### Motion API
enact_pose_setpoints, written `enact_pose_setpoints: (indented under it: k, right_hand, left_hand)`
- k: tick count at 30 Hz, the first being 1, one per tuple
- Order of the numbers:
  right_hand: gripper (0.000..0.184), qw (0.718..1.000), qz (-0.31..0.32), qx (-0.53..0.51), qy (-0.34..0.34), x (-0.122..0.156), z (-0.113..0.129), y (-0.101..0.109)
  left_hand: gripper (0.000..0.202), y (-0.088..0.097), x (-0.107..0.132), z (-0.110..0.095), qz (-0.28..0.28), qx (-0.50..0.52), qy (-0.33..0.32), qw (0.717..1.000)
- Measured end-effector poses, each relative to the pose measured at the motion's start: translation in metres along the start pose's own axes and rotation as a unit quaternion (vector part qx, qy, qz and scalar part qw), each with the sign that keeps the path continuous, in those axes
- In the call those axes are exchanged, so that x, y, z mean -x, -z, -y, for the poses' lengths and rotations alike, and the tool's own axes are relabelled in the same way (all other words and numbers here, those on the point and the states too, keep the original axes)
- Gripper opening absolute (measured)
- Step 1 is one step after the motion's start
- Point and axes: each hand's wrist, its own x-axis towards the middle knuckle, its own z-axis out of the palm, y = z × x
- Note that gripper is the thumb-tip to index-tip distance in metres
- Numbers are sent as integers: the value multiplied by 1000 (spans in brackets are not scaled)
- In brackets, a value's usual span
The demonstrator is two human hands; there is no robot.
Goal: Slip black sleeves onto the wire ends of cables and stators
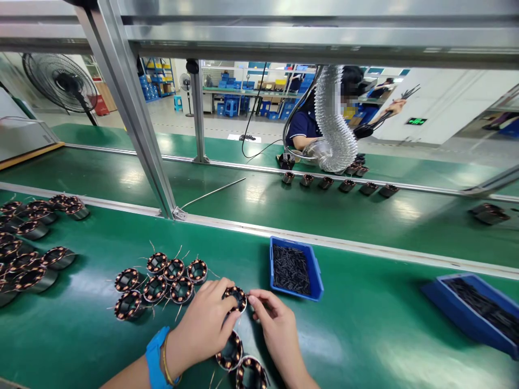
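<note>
A ring-shaped motor stator with copper windings (242, 299) is gripped by my left hand (205, 321), its fingers and thumb closed round the left side. At the ring's right edge, my right hand (278, 327) has thumb and forefinger pinched together; what lies between them is too small to make out. Two more stators (229, 351) lie just below my left hand, near the front of the bench. Left of that hand stands a group of several stators (154, 289) with thin wire ends sticking up.
A blue bin (317, 270) of short black tubes sits beyond my right hand; another blue bin (441, 302) is far right. More stators (32, 229) crowd the left. A metal post (138, 119) rises from the bench. Across, a person (300, 124) works behind a silver duct (330, 119).
</note>
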Motion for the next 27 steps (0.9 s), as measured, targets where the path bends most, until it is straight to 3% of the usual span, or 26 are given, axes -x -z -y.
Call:
enact_pose_setpoints:
  k: [7, 10, 14, 16, 18, 22, 25, 27]
  right_hand:
    - [39, 998, 44, 15, 53, 15, -12, 5]
    - [28, 992, 61, 21, 108, 23, -20, 5]
    - [32, 975, 101, 62, 186, 21, -20, 8]
    - [34, 965, 92, 102, 222, 15, -13, 16]
    - [35, 954, 43, 141, 262, 8, -2, 28]
    - [30, 901, -51, 248, 352, -17, 27, 64]
    - [32, 838, -64, 395, 371, -50, 42, 85]
    - [33, 790, -35, 497, 356, -71, 47, 91]
  left_hand:
    - [15, 1, -1, -1, -5, 8, 12, 1000]
    - [17, 1, -1, -2, -15, 12, 21, 1000]
    - [15, 1, -1, 0, -16, 20, 21, 999]
    - [15, 2, -1, 1, -15, 22, 20, 999]
    - [15, 2, -4, 0, -14, 19, 24, 999]
    - [11, -2, -13, -14, -3, 15, 5, 1000]
    - [10, 0, -18, -25, 26, 47, -73, 996]
    - [14, 10, -16, -24, -9, 41, -77, 996]
